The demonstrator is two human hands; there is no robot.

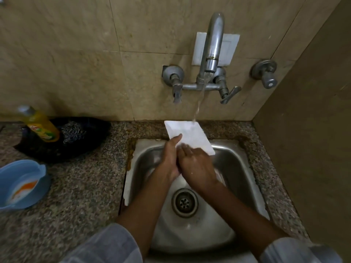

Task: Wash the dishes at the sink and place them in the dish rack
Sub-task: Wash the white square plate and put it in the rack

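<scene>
The speckled brown granite worktop fills the lower left of the view, with beige tiled wall behind it. Set into the worktop at about 5 o'clock from the view's centre is the square stainless steel sink, its round drain near the middle of the basin. On the wall at 12 o'clock hangs the grey metal tap, with a stream of water falling from its spout onto the far edge of the flat white square plate. The plate is held tilted over the back rim of the sink, just above the basin.

At 9 o'clock on the worktop lies a black round tray carrying a yellow bottle of dish liquid and a steel wool scrubber beside it. Near the left edge at 8 o'clock sits a light blue plastic bowl.

The left hand grips the plate's near left edge, its fingers curled around it with the thumb on top. The right hand lies on the plate's near face with fingers spread flat, pressed against it rather than closed around it. Both hands touch one another over the basin. Grey sleeves show at the bottom.
</scene>
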